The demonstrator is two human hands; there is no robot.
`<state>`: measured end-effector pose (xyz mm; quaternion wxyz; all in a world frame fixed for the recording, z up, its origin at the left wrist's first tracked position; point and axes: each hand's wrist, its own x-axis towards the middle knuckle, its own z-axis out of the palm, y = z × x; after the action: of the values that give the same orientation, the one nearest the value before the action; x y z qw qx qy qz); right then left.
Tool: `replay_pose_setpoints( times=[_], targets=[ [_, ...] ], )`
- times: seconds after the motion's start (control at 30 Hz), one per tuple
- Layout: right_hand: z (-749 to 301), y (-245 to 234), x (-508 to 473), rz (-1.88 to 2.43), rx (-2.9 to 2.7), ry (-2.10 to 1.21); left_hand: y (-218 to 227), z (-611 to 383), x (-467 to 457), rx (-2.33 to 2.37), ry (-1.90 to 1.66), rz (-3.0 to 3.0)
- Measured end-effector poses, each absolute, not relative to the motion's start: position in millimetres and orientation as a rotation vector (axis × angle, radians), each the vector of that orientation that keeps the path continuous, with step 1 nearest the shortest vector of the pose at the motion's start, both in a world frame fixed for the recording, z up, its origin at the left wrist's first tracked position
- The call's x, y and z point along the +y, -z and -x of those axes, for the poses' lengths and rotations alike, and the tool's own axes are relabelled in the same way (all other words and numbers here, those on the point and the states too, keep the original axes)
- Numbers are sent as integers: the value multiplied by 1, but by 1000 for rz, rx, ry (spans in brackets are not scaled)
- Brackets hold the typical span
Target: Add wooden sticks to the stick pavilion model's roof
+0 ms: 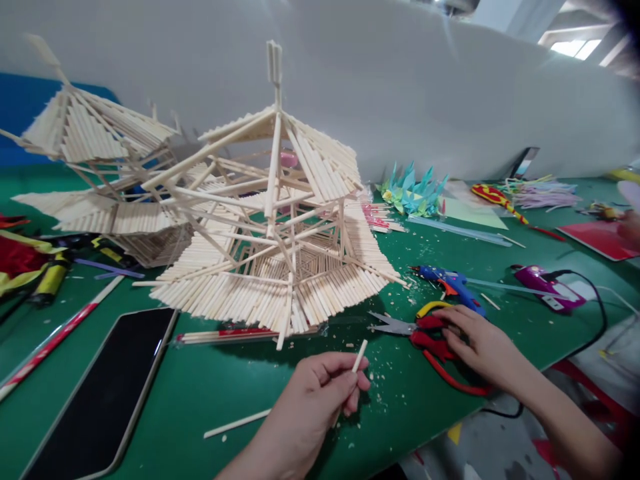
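On the green counter (210, 387), the person's left hand (320, 390) pinched a short wooden stick (359, 356) between thumb and fingers, holding it up near the stick house (270, 253) as if to see it well. Their right hand (480, 343) lay on the red scissors (430, 343), fingers wrapped over the handles. A blue glue gun (450, 280) waited just behind, close enough to grab

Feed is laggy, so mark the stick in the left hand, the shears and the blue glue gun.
stick (359, 356), head view, bare upper end above the fingers
shears (395, 325), head view, grey blades
glue gun (453, 282), head view, blue body
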<state>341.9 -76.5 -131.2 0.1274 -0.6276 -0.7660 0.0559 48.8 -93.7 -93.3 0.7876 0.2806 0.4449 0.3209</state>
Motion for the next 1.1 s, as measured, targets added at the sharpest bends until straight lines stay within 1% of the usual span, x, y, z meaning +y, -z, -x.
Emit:
replay_pose_setpoints(
  times=[0.13,0.37,0.53,0.6,0.7,0.8,0.9,0.97,1.1],
  targets=[
    [-342,129,-70,1769,-2374,-201,102,-47,-94,919,-704,-546],
    [-352,134,-79,1727,-2446,-134,110,-44,-93,880,-758,-489],
    [-354,114,-96,1696,-2338,-109,111,-39,-95,840,-734,-408],
    [-354,103,-104,1703,-2270,-225,111,-37,-96,827,-729,-382],
    [-354,96,-122,1801,-2149,-528,109,-35,-96,815,-737,-359],
    [-352,104,-140,1843,-2011,-909,107,-35,-95,810,-745,-359],
    [-339,113,-152,1736,-1902,-1222,107,-35,-95,804,-749,-394],
    [-325,112,-153,1696,-1864,-1301,108,-36,-95,806,-759,-444],
    [-301,98,-150,1696,-1864,-1339,108,-34,-94,823,-770,-498]
  ],
)
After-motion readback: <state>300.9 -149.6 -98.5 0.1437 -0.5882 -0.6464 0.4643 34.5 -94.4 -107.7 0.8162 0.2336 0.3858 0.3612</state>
